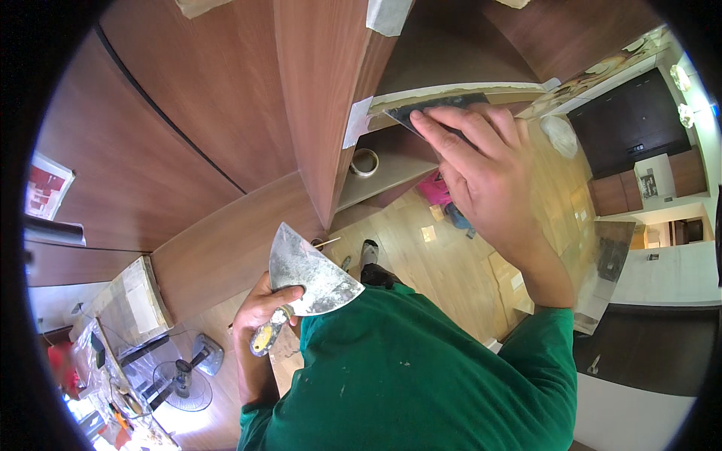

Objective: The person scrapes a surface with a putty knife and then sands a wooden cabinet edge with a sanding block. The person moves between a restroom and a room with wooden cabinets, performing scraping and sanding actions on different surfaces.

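Note:
My left hand (259, 310) is closed round the worn handle of a wide putty knife (312, 274). Its fan-shaped metal blade points up and is smeared with pale filler. Higher up, my right hand (489, 169) grips a dark, flat spreader (451, 102), fingers stretched along it. That spreader lies against the front edge of a curved wooden shelf (519, 89), where a pale strip of filler or tape runs. Part of the spreader is hidden under my fingers. White tape (358, 122) is stuck on the upright panel beside its left end.
A roll of tape (365, 174) sits on the lower shelf. Brown cabinet panels (218, 90) rise at the left. A standing fan (183, 383) and a cluttered table (105, 376) are at the lower left. Pink cloth (434, 189) lies on the wooden floor (406, 218); dark doors stand at the right.

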Demonstrator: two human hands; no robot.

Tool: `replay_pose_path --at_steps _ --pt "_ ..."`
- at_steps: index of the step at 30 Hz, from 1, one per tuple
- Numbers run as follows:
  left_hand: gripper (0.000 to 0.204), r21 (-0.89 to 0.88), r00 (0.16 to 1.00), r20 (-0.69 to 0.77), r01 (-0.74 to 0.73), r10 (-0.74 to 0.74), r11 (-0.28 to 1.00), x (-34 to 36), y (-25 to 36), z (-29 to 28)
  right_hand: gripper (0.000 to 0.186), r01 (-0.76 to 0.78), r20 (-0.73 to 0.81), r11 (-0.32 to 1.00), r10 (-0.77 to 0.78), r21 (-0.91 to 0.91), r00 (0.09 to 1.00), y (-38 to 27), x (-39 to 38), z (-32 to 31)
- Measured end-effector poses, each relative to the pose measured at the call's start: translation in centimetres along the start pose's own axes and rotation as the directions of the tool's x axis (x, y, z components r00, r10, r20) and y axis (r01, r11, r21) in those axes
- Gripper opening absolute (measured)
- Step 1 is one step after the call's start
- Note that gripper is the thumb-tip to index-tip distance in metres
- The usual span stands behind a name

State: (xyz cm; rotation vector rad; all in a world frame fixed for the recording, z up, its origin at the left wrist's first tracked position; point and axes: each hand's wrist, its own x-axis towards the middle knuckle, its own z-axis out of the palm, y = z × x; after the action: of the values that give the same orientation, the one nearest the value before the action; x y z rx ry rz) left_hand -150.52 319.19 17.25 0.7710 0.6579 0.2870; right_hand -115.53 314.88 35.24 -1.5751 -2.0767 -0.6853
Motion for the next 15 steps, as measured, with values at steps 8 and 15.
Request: replay_pose_path --at_steps 8,15 --pt "0.041 -0.043 0.992 -0.126 -0.001 -0.005 0.999 -0.3 -1.9 -1.1 0.052 0.044 -0.059 0.993 -0.051 -0.112 0.997 -0.2 -0.2 2.2" --pt "0.058 -0.04 0.982 -0.187 0.012 -0.019 0.999 -0.1 -1.9 -1.5 0.042 0.054 -0.038 0.993 -0.059 -0.109 0.998 0.1 -1.0 2.3"
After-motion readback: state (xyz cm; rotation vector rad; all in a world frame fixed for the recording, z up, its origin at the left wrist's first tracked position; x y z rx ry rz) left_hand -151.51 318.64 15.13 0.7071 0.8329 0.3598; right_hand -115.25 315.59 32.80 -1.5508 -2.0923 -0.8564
